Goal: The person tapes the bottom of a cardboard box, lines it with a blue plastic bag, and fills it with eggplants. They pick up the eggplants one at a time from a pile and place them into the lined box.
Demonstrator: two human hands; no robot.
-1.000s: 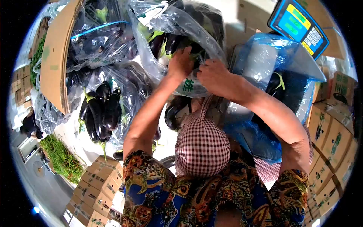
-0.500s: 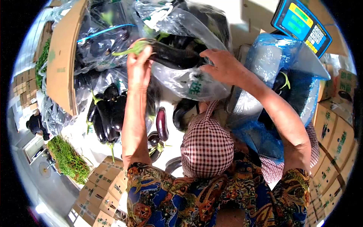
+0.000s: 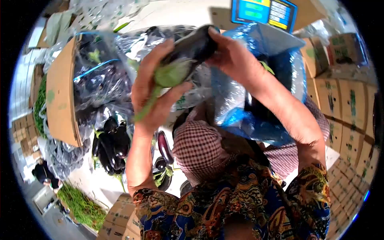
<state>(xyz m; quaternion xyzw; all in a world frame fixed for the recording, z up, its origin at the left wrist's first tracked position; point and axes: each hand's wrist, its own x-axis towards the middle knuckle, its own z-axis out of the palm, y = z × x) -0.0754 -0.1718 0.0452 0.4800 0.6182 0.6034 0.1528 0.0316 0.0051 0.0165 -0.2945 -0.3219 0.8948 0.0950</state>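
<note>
Well, my left hand [image 3: 142, 86] is wrapped round the green stem end of a dark eggplant [image 3: 192, 48], and my right hand [image 3: 232, 54] grips its other end, so both are clamped on it. From that eggplant, the blue plastic liner [image 3: 236, 117] sits near at four o'clock, a keypad display [image 3: 251, 12] at two, and a heap of eggplants [image 3: 108, 150] between seven and eight.

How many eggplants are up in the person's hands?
1: the eggplant held between the left hand and the right hand; no other shows there.
</note>
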